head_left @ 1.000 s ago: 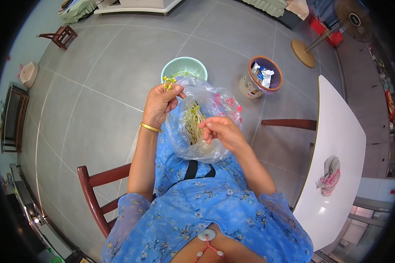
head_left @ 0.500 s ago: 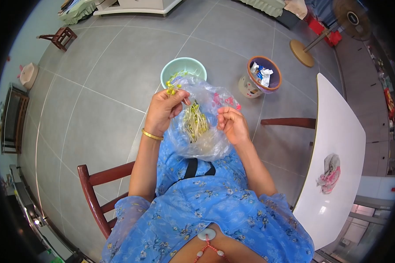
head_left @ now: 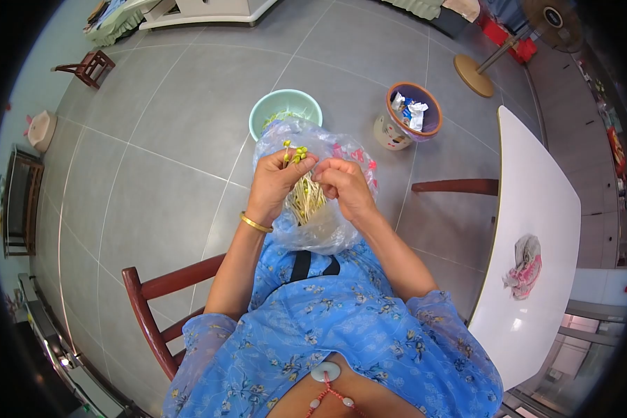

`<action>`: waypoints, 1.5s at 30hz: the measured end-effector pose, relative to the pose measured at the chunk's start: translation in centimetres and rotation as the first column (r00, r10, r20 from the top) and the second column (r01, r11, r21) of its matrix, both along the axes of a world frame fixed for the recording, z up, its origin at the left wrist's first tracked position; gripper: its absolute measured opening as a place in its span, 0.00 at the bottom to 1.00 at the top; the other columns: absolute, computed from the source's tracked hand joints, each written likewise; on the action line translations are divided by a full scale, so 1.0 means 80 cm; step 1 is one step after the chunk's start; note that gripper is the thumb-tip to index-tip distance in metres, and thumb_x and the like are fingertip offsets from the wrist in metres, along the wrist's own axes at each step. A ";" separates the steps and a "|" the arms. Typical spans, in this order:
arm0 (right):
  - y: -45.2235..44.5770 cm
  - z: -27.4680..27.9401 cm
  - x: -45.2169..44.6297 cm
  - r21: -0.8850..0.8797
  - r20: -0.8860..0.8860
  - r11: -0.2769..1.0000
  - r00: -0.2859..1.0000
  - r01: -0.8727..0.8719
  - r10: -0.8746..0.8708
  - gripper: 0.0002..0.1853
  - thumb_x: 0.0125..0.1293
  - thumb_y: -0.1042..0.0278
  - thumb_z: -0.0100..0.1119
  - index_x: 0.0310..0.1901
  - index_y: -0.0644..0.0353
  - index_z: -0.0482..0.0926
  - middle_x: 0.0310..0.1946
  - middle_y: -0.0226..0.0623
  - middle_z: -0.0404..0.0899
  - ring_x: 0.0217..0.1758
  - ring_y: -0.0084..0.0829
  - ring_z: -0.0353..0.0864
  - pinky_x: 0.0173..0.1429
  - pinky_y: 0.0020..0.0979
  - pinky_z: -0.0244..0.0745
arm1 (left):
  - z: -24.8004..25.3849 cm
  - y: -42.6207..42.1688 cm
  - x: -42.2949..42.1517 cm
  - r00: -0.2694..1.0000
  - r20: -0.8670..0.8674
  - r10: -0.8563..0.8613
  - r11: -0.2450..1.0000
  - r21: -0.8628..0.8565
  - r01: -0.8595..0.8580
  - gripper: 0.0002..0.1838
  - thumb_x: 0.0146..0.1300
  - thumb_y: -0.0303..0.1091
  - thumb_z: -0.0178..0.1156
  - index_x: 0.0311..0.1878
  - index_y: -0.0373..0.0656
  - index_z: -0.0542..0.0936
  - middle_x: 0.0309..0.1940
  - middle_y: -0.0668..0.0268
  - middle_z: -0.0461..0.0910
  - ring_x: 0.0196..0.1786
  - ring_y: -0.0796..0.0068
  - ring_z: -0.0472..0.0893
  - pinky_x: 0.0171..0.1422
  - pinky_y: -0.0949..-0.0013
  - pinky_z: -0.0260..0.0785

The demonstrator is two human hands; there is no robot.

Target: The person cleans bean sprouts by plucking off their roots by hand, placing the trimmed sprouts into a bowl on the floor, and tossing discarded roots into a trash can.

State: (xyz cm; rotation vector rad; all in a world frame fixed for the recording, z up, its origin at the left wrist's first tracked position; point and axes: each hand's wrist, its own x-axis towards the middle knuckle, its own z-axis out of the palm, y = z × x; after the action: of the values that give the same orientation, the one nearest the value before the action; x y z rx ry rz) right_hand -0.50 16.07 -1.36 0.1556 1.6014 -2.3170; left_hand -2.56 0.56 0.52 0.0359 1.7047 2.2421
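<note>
My left hand [head_left: 277,182] is closed on a few bean sprouts [head_left: 298,154], their yellow-green heads sticking out above the thumb. Close against it, my right hand [head_left: 346,187] has its fingers pinched together at the stem ends; what lies between those fingertips is too small to make out. Below both hands, a pile of bean sprouts [head_left: 305,202] lies in a clear plastic bag [head_left: 333,233] spread over my lap. Just beyond the bag a light green basin [head_left: 286,95] stands on the floor with pale sprouts inside, partly hidden by the bag.
A trash bin [head_left: 393,134] with crumpled wrappers stands right of the basin. On the white table [head_left: 536,181] at my right lies a crumpled plastic bag [head_left: 524,268]. A red wooden chair [head_left: 177,277] is at my left. Farther off are a standing fan [head_left: 475,75] and a small stool [head_left: 90,68].
My right hand has moved left and up to meet my left hand, closing the gap between them. My left hand has shifted slightly right, still gripping the sprouts.
</note>
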 end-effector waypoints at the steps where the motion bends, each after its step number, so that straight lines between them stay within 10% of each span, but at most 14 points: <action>1: -0.001 -0.004 0.000 -0.020 0.009 0.998 0.998 0.064 -0.064 0.04 0.53 0.72 0.56 0.27 0.62 0.77 0.18 0.23 0.69 0.19 0.14 0.61 0.24 0.19 0.52 | -0.001 0.000 0.000 1.000 0.002 -0.001 1.000 0.000 0.001 0.06 0.60 0.31 0.62 0.37 0.40 0.82 0.20 0.79 0.71 0.19 0.92 0.60 0.21 0.83 0.48; 7: 0.021 -0.029 -0.005 -0.574 0.235 0.790 0.967 0.218 -0.097 0.04 0.54 0.71 0.53 0.28 0.61 0.73 0.18 0.28 0.69 0.18 0.20 0.64 0.24 0.24 0.57 | 0.002 -0.005 -0.007 0.991 0.096 0.095 0.985 0.137 -0.108 0.08 0.64 0.32 0.57 0.37 0.37 0.81 0.20 0.73 0.74 0.17 0.89 0.63 0.19 0.84 0.52; 9: 0.023 -0.024 -0.005 -0.606 0.266 0.759 0.960 0.237 -0.088 0.04 0.55 0.71 0.53 0.29 0.61 0.73 0.18 0.29 0.69 0.19 0.22 0.65 0.25 0.25 0.58 | -0.007 -0.010 -0.007 0.975 0.152 -0.165 0.986 0.056 0.158 0.09 0.64 0.33 0.56 0.35 0.38 0.80 0.19 0.71 0.75 0.16 0.89 0.65 0.17 0.84 0.52; 21: 0.044 -0.024 -0.006 -0.465 0.120 0.832 0.952 0.303 -0.280 0.07 0.61 0.68 0.52 0.32 0.63 0.75 0.22 0.32 0.72 0.22 0.24 0.67 0.28 0.27 0.61 | -0.020 -0.005 0.011 0.906 0.265 -0.331 0.944 0.091 0.318 0.08 0.64 0.35 0.58 0.36 0.39 0.79 0.17 0.74 0.71 0.16 0.91 0.61 0.18 0.85 0.47; 24: 0.059 -0.033 -0.011 -0.442 0.217 0.861 0.961 0.253 -0.171 0.11 0.64 0.63 0.52 0.30 0.62 0.77 0.21 0.31 0.74 0.21 0.22 0.69 0.26 0.25 0.62 | -0.008 -0.006 0.012 0.911 0.232 -0.340 0.937 -0.006 0.351 0.08 0.62 0.35 0.60 0.33 0.40 0.79 0.17 0.76 0.69 0.17 0.91 0.63 0.20 0.84 0.50; 29: 0.055 -0.016 -0.008 0.057 0.133 0.931 0.927 -0.360 0.351 0.12 0.61 0.62 0.59 0.27 0.62 0.79 0.20 0.32 0.77 0.18 0.17 0.70 0.21 0.18 0.61 | -0.010 -0.010 0.000 0.912 0.112 -0.396 0.878 -0.245 0.411 0.08 0.59 0.34 0.61 0.30 0.40 0.79 0.17 0.77 0.68 0.19 0.90 0.63 0.23 0.81 0.53; 33: 0.051 -0.016 -0.012 0.070 0.105 0.914 0.914 -0.399 0.391 0.08 0.57 0.67 0.60 0.27 0.62 0.80 0.19 0.32 0.76 0.17 0.17 0.68 0.21 0.19 0.61 | -0.007 -0.013 -0.006 0.901 0.061 -0.430 0.817 -0.397 0.417 0.08 0.60 0.33 0.61 0.29 0.39 0.79 0.18 0.76 0.69 0.22 0.89 0.64 0.25 0.80 0.55; 39: 0.035 -0.031 -0.020 0.291 -0.004 0.944 0.987 -0.155 0.164 0.08 0.59 0.69 0.55 0.25 0.63 0.77 0.20 0.29 0.74 0.18 0.15 0.67 0.21 0.20 0.59 | -0.014 -0.007 -0.024 0.881 -0.118 -0.458 0.709 -0.647 0.282 0.07 0.61 0.33 0.60 0.31 0.39 0.80 0.19 0.77 0.70 0.24 0.90 0.64 0.26 0.78 0.58; 40: 0.037 -0.034 -0.025 0.089 0.061 0.995 0.998 -0.037 0.032 0.07 0.59 0.70 0.53 0.25 0.62 0.76 0.18 0.26 0.70 0.17 0.15 0.63 0.21 0.19 0.55 | -0.010 -0.005 -0.028 0.874 -0.128 -0.468 0.711 -0.642 0.286 0.07 0.61 0.33 0.60 0.31 0.39 0.80 0.19 0.77 0.70 0.24 0.90 0.64 0.26 0.78 0.58; 45: 0.098 -0.007 -0.098 -0.024 -0.174 0.862 0.847 0.506 -0.502 0.05 0.62 0.69 0.52 0.31 0.59 0.75 0.16 0.22 0.63 0.17 0.13 0.58 0.20 0.19 0.50 | 0.011 -0.023 -0.077 0.997 -0.016 -0.080 0.964 -0.256 0.073 0.07 0.62 0.31 0.59 0.35 0.37 0.80 0.18 0.76 0.67 0.21 0.87 0.63 0.23 0.78 0.54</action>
State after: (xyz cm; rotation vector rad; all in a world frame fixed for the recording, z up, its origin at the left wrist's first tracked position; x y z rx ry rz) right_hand -8.32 23.91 -1.96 0.4398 1.8499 -2.7699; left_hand -8.73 -1.30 1.42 0.0709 1.9577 1.9596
